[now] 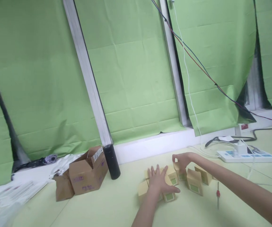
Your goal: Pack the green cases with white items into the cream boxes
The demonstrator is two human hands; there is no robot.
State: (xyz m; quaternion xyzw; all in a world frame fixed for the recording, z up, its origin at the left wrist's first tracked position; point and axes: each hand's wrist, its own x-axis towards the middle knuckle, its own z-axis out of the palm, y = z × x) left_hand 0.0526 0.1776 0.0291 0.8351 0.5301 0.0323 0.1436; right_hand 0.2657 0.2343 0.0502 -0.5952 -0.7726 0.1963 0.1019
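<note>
Several small tan boxes with green labels stand together on the pale table. My left hand (159, 181) lies with fingers spread over the left cluster, touching the tops of the boxes. Just to its right, my right hand (182, 160) has its fingers bent down around a small box (178, 171) at the back of the group. To the right of that, another box (194, 182) stands with its green label facing the front, and one more (205, 175) sits behind it, partly hidden by my right forearm.
An open cardboard box (86, 176) and a black cylinder (111, 161) stand at left. A red-and-metal tool (218, 194) lies right of the small boxes. A white power strip (246, 156) with cables is at the back right; white packets (15, 195) lie far left.
</note>
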